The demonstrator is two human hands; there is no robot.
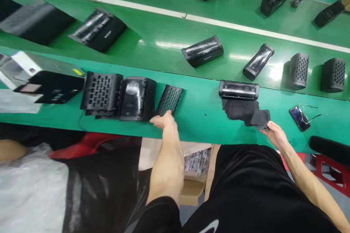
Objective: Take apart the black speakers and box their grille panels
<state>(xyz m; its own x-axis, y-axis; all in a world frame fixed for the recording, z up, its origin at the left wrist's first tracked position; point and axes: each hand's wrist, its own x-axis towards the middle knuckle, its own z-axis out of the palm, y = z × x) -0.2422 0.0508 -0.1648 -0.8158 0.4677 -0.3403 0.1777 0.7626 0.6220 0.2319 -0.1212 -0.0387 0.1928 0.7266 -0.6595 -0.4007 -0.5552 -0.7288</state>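
Observation:
My left hand [163, 119] is closed on the near end of a black perforated speaker grille [171, 98], which lies tilted on the green bench. Left of it stands a glossy black speaker housing [135, 98], beside stacked black grilles [101, 93]. Between thumb and fingers, my right hand [276, 134] pinches the corner of a black cloth piece [260, 118]. That piece lies at the right end of a spread pile of similar black pieces [237, 110]. Directly behind the pile, a black cylindrical speaker [238, 90] rests on its side.
Beyond the bench, a green conveyor [153, 52] carries several black speakers, such as one lying speaker [203, 51] and one upright speaker [299, 71]. A phone [299, 118] and glasses [305, 117] lie at right. A white-and-black box [49, 76] stands at left.

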